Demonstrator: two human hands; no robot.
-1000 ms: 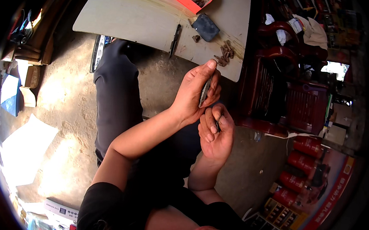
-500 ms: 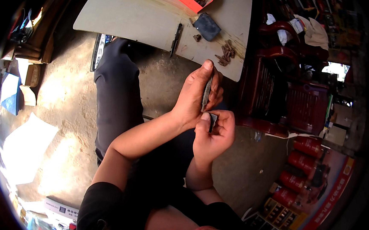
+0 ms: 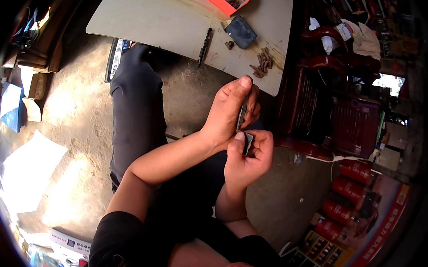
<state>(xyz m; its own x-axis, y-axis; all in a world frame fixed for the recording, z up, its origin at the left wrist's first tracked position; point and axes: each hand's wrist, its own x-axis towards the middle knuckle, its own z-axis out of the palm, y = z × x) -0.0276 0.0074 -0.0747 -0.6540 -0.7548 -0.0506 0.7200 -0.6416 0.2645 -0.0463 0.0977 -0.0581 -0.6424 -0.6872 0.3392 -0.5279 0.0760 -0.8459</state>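
Note:
My left hand [image 3: 226, 109] is raised above my lap near the table's front edge, closed around a thin, flat grey piece [image 3: 242, 116] that shows almost edge-on between thumb and fingers. Just below it, my right hand [image 3: 250, 158] pinches a small dark scrap [image 3: 248, 143] with a pale ragged edge, like folded sandpaper. The scrap is at the lower end of the thin piece; whether they touch I cannot tell. My fingers hide most of both pieces.
On the pale table [image 3: 153, 10] are a red box [image 3: 223, 0] with dark bits inside, a dark grey block [image 3: 241, 32], a pen [image 3: 205, 47], a small brown lump [image 3: 229, 45] and several brown stick-like pieces [image 3: 262, 63]. A dark red wooden chair [image 3: 320, 106] stands right.
My left thumb tip has dipped slightly, and less of the thin grey piece shows. The scrap in my right hand has turned, showing more of its pale edge.

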